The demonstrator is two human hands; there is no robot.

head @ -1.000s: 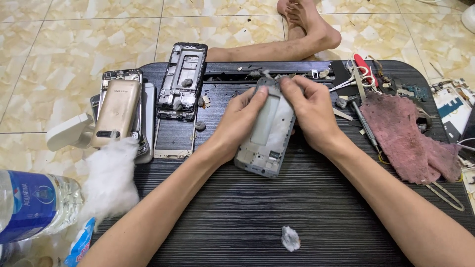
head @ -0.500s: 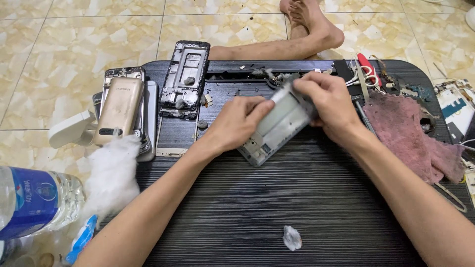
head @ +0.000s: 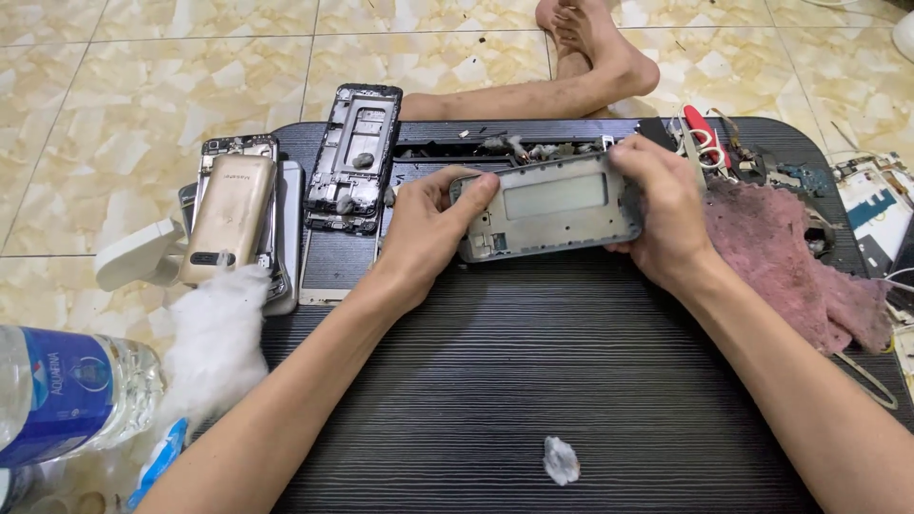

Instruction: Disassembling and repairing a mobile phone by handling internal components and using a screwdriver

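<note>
Head view, looking down at a low black ribbed bench [head: 571, 381] on a marble-patterned tile floor [head: 143, 95]. Both hands hold a grey metal phone frame with a rectangular cut-out [head: 550, 207], turned lengthwise and lifted just above the bench near its far edge. The left hand [head: 424, 233] grips the frame's left end, thumb across the front face and fingers curled behind. The right hand [head: 666, 214] closes around the right end, fingers over the top edge.

To the left of the frame lies a dark stripped phone chassis [head: 354, 157], and further left a gold phone back cover [head: 228, 217] rests on a stack of other phone parts. A white fluffy wad of cotton [head: 217, 343] sits at the bench's left edge, near a clear plastic water bottle with a blue label [head: 67, 395]. A crumpled pink cloth [head: 790, 257] lies right of the hands, and a small white cotton scrap [head: 561, 460] lies near the front.
</note>
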